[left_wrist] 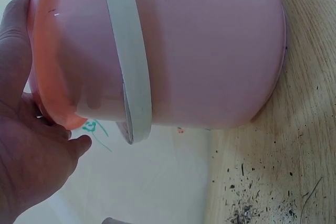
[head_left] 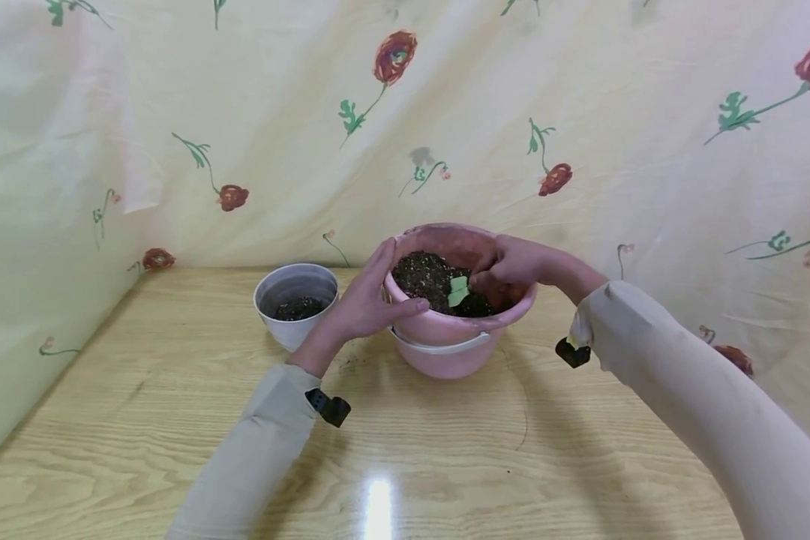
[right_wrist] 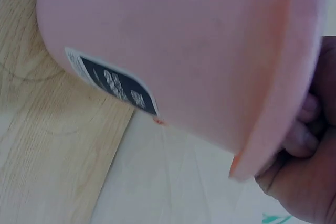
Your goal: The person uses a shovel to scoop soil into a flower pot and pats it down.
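A pink bucket with dark soil inside stands on the table, its white handle hanging down in front. My left hand grips the bucket's rim on the left, the thumb lying along the front edge. In the left wrist view, that hand is at the orange-tinted rim. My right hand reaches over the right side into the bucket, fingers curled at a small light green, flat scoop-like piece on the soil. The right wrist view shows its curled fingers behind the rim; the scoop is hidden there.
A white pot with some soil in it stands left of the bucket. Crumbs of soil lie on the wooden table between them. A flowered cloth hangs behind and along the left. The bucket bears a dark label.
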### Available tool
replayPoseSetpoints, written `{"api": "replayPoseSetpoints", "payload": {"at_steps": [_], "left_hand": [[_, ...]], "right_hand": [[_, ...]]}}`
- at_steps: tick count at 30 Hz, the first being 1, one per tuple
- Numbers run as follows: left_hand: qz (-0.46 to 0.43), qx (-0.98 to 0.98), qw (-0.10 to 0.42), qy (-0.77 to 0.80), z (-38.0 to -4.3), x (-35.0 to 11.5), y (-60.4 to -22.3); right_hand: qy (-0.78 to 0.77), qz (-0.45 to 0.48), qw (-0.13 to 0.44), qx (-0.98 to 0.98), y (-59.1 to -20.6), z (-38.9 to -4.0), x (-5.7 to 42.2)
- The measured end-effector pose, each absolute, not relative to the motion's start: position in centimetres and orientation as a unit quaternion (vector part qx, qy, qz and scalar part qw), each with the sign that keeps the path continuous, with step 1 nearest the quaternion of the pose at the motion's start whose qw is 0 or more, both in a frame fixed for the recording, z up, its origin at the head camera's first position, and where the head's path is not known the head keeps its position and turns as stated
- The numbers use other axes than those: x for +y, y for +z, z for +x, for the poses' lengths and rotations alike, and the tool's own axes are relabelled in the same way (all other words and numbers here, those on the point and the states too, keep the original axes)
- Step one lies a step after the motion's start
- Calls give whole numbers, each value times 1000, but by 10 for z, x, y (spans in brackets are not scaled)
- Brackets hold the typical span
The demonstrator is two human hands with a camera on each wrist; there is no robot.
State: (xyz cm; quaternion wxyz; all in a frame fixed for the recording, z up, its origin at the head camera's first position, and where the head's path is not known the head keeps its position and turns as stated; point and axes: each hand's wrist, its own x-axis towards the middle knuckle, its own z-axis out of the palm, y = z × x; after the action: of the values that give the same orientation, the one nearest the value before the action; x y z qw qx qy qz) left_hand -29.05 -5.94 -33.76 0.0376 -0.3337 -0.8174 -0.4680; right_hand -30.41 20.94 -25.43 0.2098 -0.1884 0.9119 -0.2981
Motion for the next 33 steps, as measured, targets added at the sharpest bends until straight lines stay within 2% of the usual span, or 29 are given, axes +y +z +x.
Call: {"api": "replayPoseSetpoints", "payload": {"at_steps": [13,22,33], "left_hand": [[-299,-829,32,-471,-290,-69,-341],[-296,-825,35,-479,-288,-70,-347],[-322,-824,45,-463,-292,-59,-340]], "right_hand": [[-254,-220,197,921,-264,-309,189],[-313,-170,242,903,-268,-308,186],[-342,-157,233,897,-265,-304,201]]}}
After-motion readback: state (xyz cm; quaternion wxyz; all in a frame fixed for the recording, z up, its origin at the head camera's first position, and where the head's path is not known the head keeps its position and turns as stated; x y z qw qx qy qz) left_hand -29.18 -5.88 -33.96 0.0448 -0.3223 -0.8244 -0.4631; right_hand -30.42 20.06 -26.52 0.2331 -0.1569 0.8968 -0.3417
